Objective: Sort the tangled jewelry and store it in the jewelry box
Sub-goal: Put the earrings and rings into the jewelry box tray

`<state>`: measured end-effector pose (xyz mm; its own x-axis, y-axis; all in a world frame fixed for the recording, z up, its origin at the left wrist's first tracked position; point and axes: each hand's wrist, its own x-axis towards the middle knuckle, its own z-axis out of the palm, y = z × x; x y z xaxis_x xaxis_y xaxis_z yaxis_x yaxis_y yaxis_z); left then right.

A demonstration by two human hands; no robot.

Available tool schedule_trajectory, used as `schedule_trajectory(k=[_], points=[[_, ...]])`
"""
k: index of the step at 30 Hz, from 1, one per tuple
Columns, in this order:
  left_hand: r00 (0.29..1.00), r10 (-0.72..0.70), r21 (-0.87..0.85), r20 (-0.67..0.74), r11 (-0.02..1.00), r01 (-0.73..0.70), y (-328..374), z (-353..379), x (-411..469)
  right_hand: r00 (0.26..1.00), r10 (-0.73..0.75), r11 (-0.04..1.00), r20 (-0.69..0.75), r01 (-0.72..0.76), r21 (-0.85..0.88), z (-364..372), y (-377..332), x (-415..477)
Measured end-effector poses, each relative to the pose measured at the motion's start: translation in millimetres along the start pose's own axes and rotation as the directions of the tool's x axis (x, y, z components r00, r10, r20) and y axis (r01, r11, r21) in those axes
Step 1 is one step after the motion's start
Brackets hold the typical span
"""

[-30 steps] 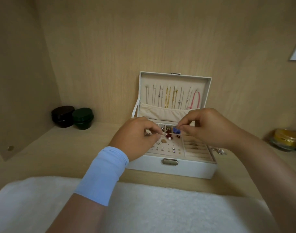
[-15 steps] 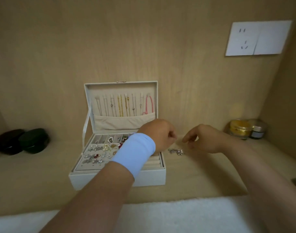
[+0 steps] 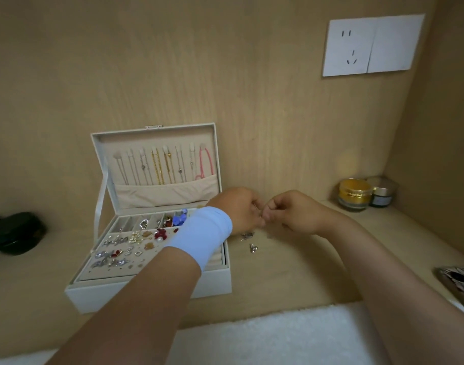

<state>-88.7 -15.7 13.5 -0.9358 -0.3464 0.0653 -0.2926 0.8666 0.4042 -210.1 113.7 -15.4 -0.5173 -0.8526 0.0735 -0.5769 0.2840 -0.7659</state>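
Left hand (image 3: 242, 209) and right hand (image 3: 295, 212) touch, seemingly pinching, beside jewelry box (image 3: 99, 296).

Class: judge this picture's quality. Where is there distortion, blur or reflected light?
Head view: wide-angle lens skews the socket plate and box; the left hand and right hand look soft; a yellow glow marks the wall above the gold jar.

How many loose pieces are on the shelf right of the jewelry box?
2: one piece just under the left hand, a second piece slightly nearer. More may lie hidden under it.
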Motion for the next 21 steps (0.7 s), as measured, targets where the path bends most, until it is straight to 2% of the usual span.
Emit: schedule_trajectory(k=[4, 8, 10, 12, 14, 16, 21], points=[[0.995, -0.027, -0.234, -0.094, 0.972, 0.004, -3, -2, -4, 0.999, 0.006, 0.981, 0.035, -0.013, 0.196, -7, -9, -6], [0.983, -0.061, -0.300, -0.172, 0.954, 0.007, -4, -7, -10, 1.000, 0.009, 0.969, -0.006, -0.008, 0.247, -10, -13, -5], [0.980, -0.072, -0.280, -0.185, 0.960, 0.018, -5, -10, -13, 0.999, 0.010, 0.986, -0.051, -0.001, 0.168, -9, -9, -2], [0.977, -0.070, -0.244, -0.201, 0.970, 0.019, -5, -12, -17, 1.000, -0.012, 0.997, -0.010, 0.011, -0.072, -8, -3, 0], [0.972, -0.064, -0.226, -0.228, 0.974, 0.011, -5, -14, -21, 0.997, 0.042, 0.969, 0.060, -0.026, -0.246, -3, 2, -1], [0.970, -0.063, -0.228, -0.236, 0.974, 0.008, -4, -15, -24, 0.994, 0.090, 0.956, 0.063, -0.069, -0.286, 1, 5, -1], [0.957, -0.098, -0.269, -0.272, 0.963, 0.022, -8, -21, -35, 0.995, 0.078, 0.957, 0.054, -0.059, -0.283, 4, 2, -3]])
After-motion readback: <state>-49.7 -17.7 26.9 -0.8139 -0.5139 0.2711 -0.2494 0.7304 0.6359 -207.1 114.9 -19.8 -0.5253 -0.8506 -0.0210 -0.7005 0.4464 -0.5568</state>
